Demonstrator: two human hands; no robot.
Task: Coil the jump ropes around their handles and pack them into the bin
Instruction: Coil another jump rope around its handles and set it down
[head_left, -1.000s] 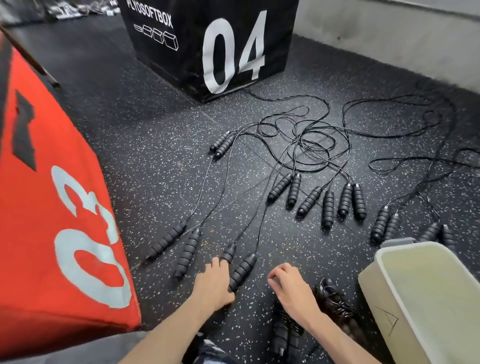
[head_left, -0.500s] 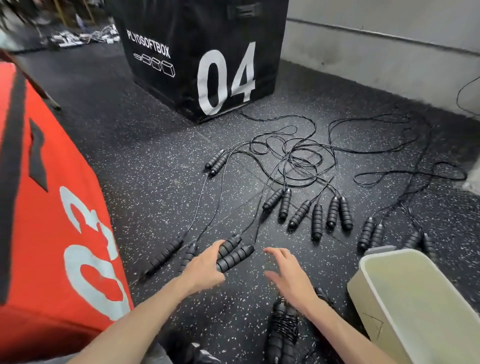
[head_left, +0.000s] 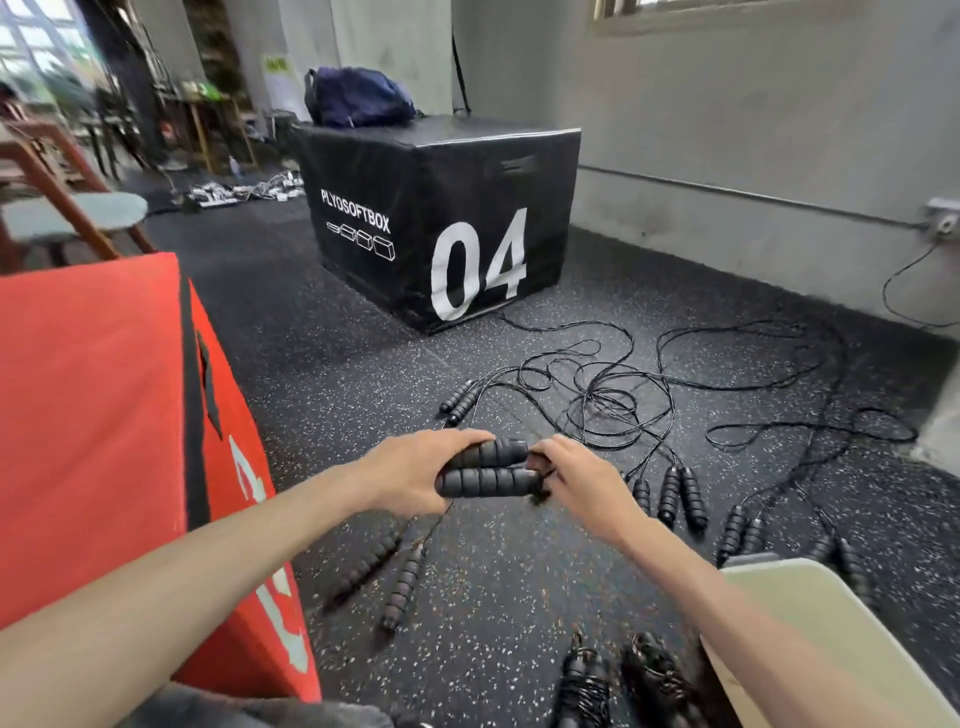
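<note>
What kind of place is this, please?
Most likely a gym or training room. A black plyo box marked PLYOSOFTBOX 04 and a red plyo box stand on speckled rubber flooring, and many jump ropes lie spread out on it.

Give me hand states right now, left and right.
Left hand: closed, gripping the pair of handles side by side, lifted off the floor.
Right hand: closed, pinching at the cord end of the same handles.

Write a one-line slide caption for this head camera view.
Left hand holds paired jump rope handles while right hand pinches their cord end, bin nearby.
</note>
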